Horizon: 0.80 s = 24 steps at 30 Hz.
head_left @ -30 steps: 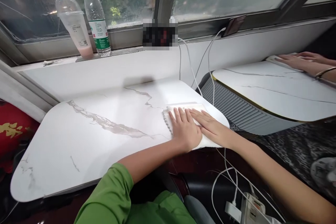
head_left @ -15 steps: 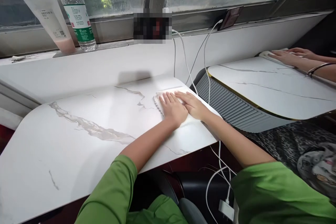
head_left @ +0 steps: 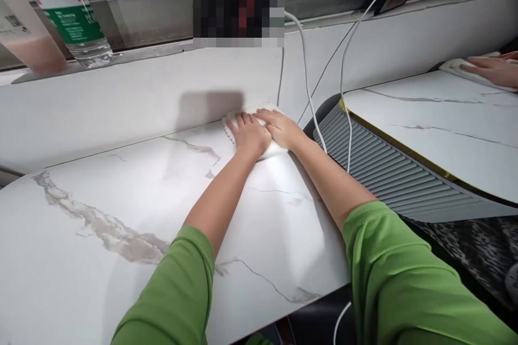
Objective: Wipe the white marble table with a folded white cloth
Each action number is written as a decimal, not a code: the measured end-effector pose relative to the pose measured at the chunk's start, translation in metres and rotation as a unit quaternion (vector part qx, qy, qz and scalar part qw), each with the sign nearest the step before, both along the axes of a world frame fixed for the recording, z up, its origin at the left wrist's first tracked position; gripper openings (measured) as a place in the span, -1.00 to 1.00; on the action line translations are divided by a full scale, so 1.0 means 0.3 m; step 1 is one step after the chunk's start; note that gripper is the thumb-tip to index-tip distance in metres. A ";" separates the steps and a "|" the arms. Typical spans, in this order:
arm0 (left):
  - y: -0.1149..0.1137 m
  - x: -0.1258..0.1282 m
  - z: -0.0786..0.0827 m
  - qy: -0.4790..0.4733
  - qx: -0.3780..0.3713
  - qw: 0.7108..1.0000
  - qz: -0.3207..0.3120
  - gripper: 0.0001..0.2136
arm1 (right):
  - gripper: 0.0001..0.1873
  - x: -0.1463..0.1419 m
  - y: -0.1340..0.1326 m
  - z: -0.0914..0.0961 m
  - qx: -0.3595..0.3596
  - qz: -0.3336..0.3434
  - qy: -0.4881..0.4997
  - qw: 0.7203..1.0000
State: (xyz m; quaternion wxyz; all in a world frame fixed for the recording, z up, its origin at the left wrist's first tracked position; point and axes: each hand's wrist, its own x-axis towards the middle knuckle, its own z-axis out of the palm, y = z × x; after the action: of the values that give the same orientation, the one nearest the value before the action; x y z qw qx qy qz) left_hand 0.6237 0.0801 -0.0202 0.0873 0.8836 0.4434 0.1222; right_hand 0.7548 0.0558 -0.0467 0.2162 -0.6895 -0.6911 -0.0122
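Note:
A white cloth (head_left: 273, 149) lies at the far right corner of the white marbled table (head_left: 186, 183), close against the wall. My left hand (head_left: 251, 136) presses flat on it with fingers spread. Beside it, touching, my right hand (head_left: 280, 127) also rests flat on the cloth, its fingers stretched towards the left. Both hands hide much of the cloth. Its left edge looks frilled.
White cables (head_left: 303, 59) hang down the wall right of the table. A labelled bottle (head_left: 75, 24) and a cup with pink liquid (head_left: 36, 54) stand on the sill. Another person's hand (head_left: 491, 69) rests on a cloth on the neighbouring table (head_left: 457, 110).
Both my hands and the cloth have moved away from me, up to the wall-side edge of the table. My view has come closer and tilted down.

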 end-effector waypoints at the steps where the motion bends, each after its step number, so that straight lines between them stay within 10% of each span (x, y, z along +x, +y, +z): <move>1: 0.014 0.009 -0.003 -0.006 0.001 1.000 0.002 -0.52 | -0.40 0.008 0.014 0.000 -0.001 0.000 -0.001 1.000; 12: -0.022 -0.042 -0.009 -0.029 -0.001 1.000 -0.009 -0.52 | -0.42 -0.043 -0.037 0.012 -0.017 -0.007 -0.027 0.999; 24: -0.303 -0.393 0.019 0.014 -0.006 0.998 -0.055 -0.48 | -0.42 -0.431 -0.373 0.037 0.001 -0.037 -0.048 0.998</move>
State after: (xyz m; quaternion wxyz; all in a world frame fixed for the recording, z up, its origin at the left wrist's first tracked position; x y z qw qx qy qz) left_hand 0.5058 -0.0108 -0.0145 0.0927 0.9079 0.3959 0.1018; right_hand 0.6256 -0.0562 -0.0355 0.1826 -0.7128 -0.6751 -0.0541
